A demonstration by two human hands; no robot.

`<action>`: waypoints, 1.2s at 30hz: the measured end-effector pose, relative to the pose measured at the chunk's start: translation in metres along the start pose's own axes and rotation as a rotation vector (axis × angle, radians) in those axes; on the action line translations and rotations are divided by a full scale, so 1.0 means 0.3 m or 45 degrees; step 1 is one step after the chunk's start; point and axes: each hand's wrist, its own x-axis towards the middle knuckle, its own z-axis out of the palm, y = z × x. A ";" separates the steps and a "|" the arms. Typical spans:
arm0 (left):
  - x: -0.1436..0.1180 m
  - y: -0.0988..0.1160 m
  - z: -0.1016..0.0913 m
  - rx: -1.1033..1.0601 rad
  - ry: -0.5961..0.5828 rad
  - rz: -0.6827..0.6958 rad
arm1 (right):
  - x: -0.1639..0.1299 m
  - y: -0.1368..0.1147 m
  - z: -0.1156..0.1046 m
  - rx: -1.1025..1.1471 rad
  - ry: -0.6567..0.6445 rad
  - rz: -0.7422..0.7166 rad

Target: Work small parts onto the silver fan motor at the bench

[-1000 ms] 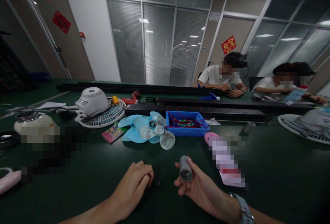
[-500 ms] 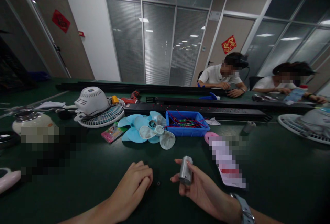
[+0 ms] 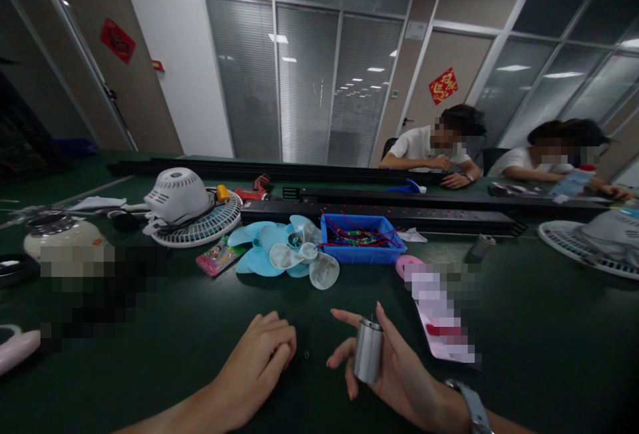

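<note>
My right hand (image 3: 399, 367) holds a silver cylindrical motor (image 3: 368, 354) between thumb and fingers, above the table. A thin shaft points up from the motor's top end, and some of my fingers stretch out past it to the left. My left hand (image 3: 267, 351) rests on the green table with its fingers curled into a loose fist; nothing shows in it. Between the two hands lies a tiny dark ring-shaped part (image 3: 307, 355). Light-blue fan blades (image 3: 259, 257) and a clear fan blade (image 3: 324, 271) lie beyond my left hand.
Behind the blades stand a blue bin (image 3: 364, 254) of wired circuit boards and a fan head (image 3: 180, 198). A pink-edged object (image 3: 439, 347), partly pixelated, lies right of my hand. Another metal cylinder (image 3: 483, 246) stands farther right. Long black rails (image 3: 399, 214) cross the table; two people sit beyond.
My right hand has turned the motor so its shaft end faces up, and brought it slightly lower and to the right. My left hand has stayed still.
</note>
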 end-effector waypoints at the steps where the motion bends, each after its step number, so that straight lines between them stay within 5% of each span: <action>1: 0.001 0.000 0.000 -0.001 -0.002 0.002 | 0.000 0.001 0.001 -0.010 -0.007 -0.007; 36: 0.005 0.016 -0.003 0.052 -0.026 -0.019 | 0.009 0.016 -0.014 -0.082 -0.016 0.031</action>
